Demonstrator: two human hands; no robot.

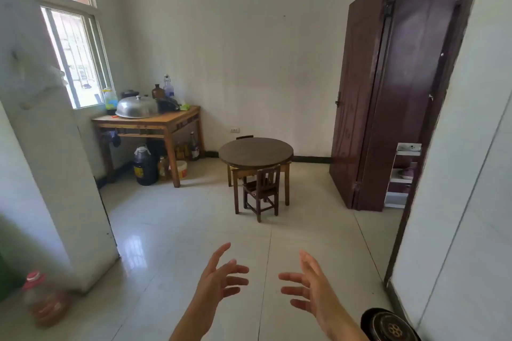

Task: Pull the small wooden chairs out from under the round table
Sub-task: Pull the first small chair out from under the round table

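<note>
- The dark door (pixel 360 97) stands open at your right, against the far white wall.
- The rectangular wooden table (pixel 155 122) under the window carries a metal lid (pixel 136 107) and bottles.
- The round table (pixel 256 152) sits mid-room on the tiled floor, well apart from you.
- One small wooden chair (pixel 261 191) is tucked under its near edge, back facing you; a second chair's back (pixel 245 137) peeks over the far edge.
- Your left hand (pixel 219 277) and right hand (pixel 310 282) hang low in front, palms facing each other, fingers spread, holding nothing.
</note>
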